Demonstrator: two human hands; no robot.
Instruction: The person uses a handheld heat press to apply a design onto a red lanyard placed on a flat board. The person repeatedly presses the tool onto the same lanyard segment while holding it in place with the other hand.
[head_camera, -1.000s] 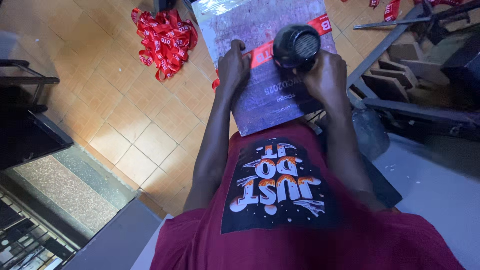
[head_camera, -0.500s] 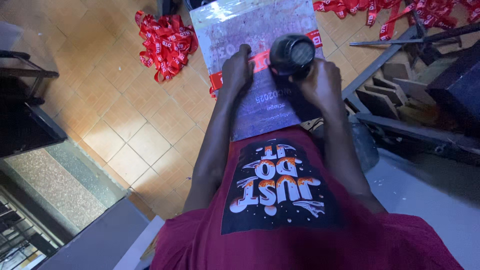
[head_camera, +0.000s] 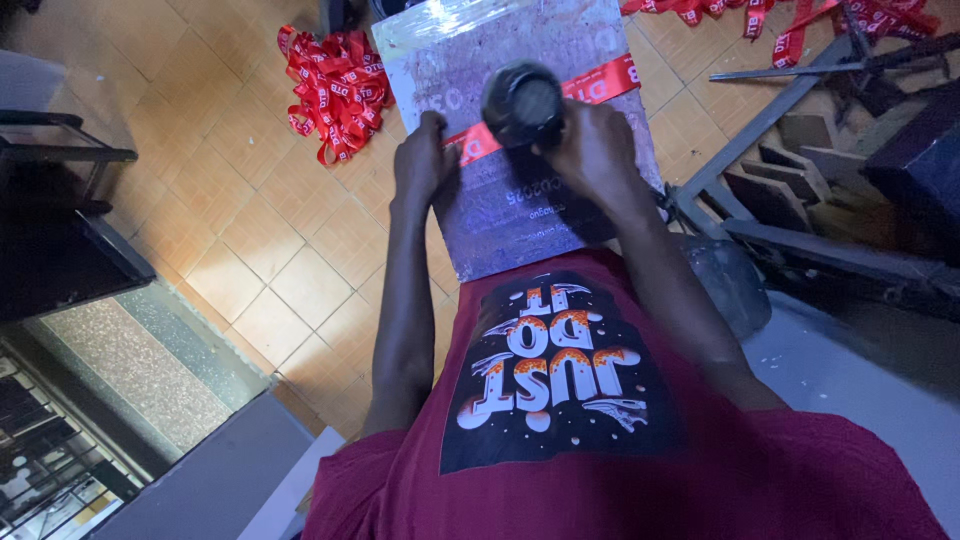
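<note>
One flat rectangular package (head_camera: 530, 215), grey-purple and wrapped in shiny plastic, rests on the lap. White print covers its face.

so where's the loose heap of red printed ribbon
In the head view, the heap of red ribbon lies on the tan tiled floor, upper left, beside the grey board by the left hand.

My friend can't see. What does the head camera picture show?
A person's right hand holds a round black tool on a red ribbon lying across a grey board. The left hand presses the ribbon down. More red ribbons lie piled on the tiled floor.
</note>
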